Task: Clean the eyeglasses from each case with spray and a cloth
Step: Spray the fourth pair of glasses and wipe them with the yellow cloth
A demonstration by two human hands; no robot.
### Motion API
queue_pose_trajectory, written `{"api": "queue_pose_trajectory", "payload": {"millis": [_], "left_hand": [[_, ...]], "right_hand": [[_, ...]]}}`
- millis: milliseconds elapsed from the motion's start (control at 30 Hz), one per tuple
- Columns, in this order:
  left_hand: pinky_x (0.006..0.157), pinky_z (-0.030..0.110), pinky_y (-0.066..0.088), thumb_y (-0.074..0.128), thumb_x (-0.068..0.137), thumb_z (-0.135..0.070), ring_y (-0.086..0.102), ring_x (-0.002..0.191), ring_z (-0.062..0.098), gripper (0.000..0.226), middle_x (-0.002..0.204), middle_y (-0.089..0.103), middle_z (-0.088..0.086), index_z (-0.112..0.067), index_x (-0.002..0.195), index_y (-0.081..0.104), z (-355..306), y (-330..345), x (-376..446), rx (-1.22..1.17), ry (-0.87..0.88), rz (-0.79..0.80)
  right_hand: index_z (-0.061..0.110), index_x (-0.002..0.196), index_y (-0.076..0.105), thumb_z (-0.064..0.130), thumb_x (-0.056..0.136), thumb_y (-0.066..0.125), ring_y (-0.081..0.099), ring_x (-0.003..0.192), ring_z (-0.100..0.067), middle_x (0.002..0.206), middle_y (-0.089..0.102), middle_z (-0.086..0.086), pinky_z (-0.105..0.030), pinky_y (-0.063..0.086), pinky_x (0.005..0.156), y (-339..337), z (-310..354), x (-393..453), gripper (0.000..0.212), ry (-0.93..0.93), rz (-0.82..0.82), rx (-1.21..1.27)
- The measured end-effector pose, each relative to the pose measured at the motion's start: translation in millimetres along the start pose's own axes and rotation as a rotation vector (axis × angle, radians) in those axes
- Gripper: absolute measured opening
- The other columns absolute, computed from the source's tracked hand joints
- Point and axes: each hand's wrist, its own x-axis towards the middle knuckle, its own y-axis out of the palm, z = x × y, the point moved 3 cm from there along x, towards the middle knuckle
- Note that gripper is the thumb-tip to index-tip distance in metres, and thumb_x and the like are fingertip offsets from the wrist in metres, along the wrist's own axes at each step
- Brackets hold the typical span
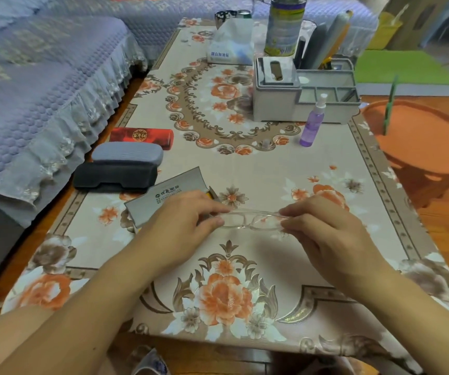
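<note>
Left hand (182,220): thumb and fingers curled in, pinching the left end of the clear-framed eyeglasses (250,220). Right hand (323,228): thumb and forefinger pinch the right end, other fingers loosely curled behind. Glasses are held level between both hands, lenses facing roughly toward the camera, low over the near-middle of the table (272,171); can't tell if they touch the cloth cover. Temple arms: folded or open, can't tell, hidden by the fingers.

Just behind the left hand: open grey case (169,196) with printed lid, lying on the table, partly covered by the hand. A bit of yellow shows at its right edge; can't tell what it is.

Further left, along the table's left edge, three closed cases in a row going away: black case (115,175), grey case (127,153) touching it, red case (142,137) just beyond.

Right of centre, well apart from the hands: purple spray bottle (312,124), upright, white nozzle, standing just in front of a grey desk organiser (299,98). Small clear cap (265,144) sits left of the bottle.

Far end: tissue pack (231,44), tall tin can (285,25).

Sofa with lilac quilted cover (42,90) runs along the left. Orange round stool (423,136) to the right of the table.
</note>
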Motion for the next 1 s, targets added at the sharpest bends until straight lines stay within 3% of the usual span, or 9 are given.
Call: {"api": "queue_pose_trajectory", "payload": {"millis": [133, 300, 400, 467, 567, 733, 867, 933, 1000], "left_hand": [[0.074, 0.024, 0.044, 0.069, 0.093, -0.033, 0.056, 0.084, 0.001, 0.014, 0.09, 0.064, -0.019, -0.032, 0.105, 0.076, 8.1, -0.5, -1.5, 0.065, 0.005, -0.03], [0.082, 0.035, 0.052, 0.066, 0.095, -0.033, 0.06, 0.094, 0.011, 0.023, 0.099, 0.068, -0.012, -0.028, 0.116, 0.074, 3.0, 3.9, 0.9, 0.156, 0.052, -0.028], [0.077, 0.033, 0.051, 0.065, 0.095, -0.034, 0.059, 0.089, 0.01, 0.026, 0.095, 0.067, -0.017, -0.031, 0.121, 0.067, -0.2, 5.8, -0.4, 0.18, 0.039, -0.019], [0.068, 0.03, 0.047, 0.066, 0.094, -0.031, 0.054, 0.078, 0.006, 0.019, 0.086, 0.061, -0.019, -0.03, 0.112, 0.061, -3.4, 5.8, -2.2, 0.159, 0.033, -0.048], [0.058, 0.031, 0.042, 0.068, 0.092, -0.02, 0.049, 0.069, 0.012, 0.015, 0.075, 0.053, -0.013, -0.024, 0.095, 0.054, -8.7, 1.6, -3.6, 0.192, 0.092, -0.138], [0.059, 0.039, 0.045, 0.067, 0.092, -0.012, 0.049, 0.073, 0.02, 0.013, 0.08, 0.054, -0.002, -0.016, 0.09, 0.054, -17.3, 4.5, -4.0, 0.315, 0.226, -0.177], [0.06, 0.035, 0.038, 0.064, 0.093, -0.006, 0.045, 0.073, 0.022, 0.015, 0.079, 0.051, 0.001, -0.013, 0.086, 0.053, -33.5, 14.7, -8.1, 0.328, 0.264, -0.215], [0.059, 0.029, 0.028, 0.064, 0.09, -0.002, 0.039, 0.069, 0.017, 0.021, 0.076, 0.045, -0.003, -0.015, 0.083, 0.049, -40.0, 19.4, -10.4, 0.277, 0.208, -0.231], [0.058, 0.028, 0.025, 0.065, 0.088, -0.003, 0.036, 0.065, 0.014, 0.025, 0.074, 0.043, -0.008, -0.017, 0.083, 0.045, -43.2, 24.7, -13.0, 0.199, 0.089, -0.247]], "right_hand": [[-0.004, 0.086, 0.073, 0.001, 0.091, 0.071, 0.069, 0.084, -0.033, 0.097, 0.072, -0.015, -0.042, 0.054, 0.067, -1.5, 0.2, 1.5, 0.008, -0.002, -0.001, 0.022], [-0.004, 0.087, 0.073, 0.003, 0.095, 0.067, 0.069, 0.086, -0.032, 0.098, 0.072, -0.015, -0.041, 0.055, 0.066, 6.8, 2.3, -3.1, 0.012, -0.005, 0.005, 0.043], [-0.004, 0.086, 0.072, 0.003, 0.096, 0.066, 0.069, 0.086, -0.032, 0.098, 0.072, -0.017, -0.039, 0.054, 0.068, 7.9, 2.5, -4.7, 0.014, -0.005, -0.013, 0.05], [-0.004, 0.087, 0.072, 0.004, 0.097, 0.065, 0.068, 0.086, -0.032, 0.098, 0.071, -0.016, -0.039, 0.054, 0.069, 7.8, 1.3, -5.3, 0.014, 0.009, -0.008, 0.044], [0.001, 0.09, 0.072, 0.007, 0.096, 0.067, 0.067, 0.091, -0.027, 0.103, 0.07, -0.01, -0.036, 0.055, 0.072, 9.0, -1.7, -5.6, 0.01, 0.046, 0.095, 0.053], [0.01, 0.09, 0.07, 0.014, 0.093, 0.07, 0.063, 0.088, -0.021, 0.095, 0.066, 0.0, -0.033, 0.052, 0.075, 11.4, -5.4, -9.8, 0.005, 0.151, 0.2, 0.113], [0.01, 0.084, 0.063, 0.007, 0.084, 0.08, 0.055, 0.071, -0.026, 0.079, 0.059, -0.002, -0.038, 0.046, 0.055, 12.3, -4.9, -6.9, 0.017, 0.238, 0.103, -0.086], [0.009, 0.088, 0.063, 0.003, 0.084, 0.077, 0.054, 0.068, -0.025, 0.077, 0.059, -0.002, -0.031, 0.039, 0.058, 6.3, -4.0, -3.3, 0.015, 0.321, 0.003, -0.125], [0.012, 0.104, 0.062, 0.007, 0.088, 0.072, 0.056, 0.067, -0.019, 0.079, 0.063, 0.001, -0.026, 0.035, 0.062, 0.4, -5.4, -1.4, 0.019, 0.476, -0.09, -0.12]]}}
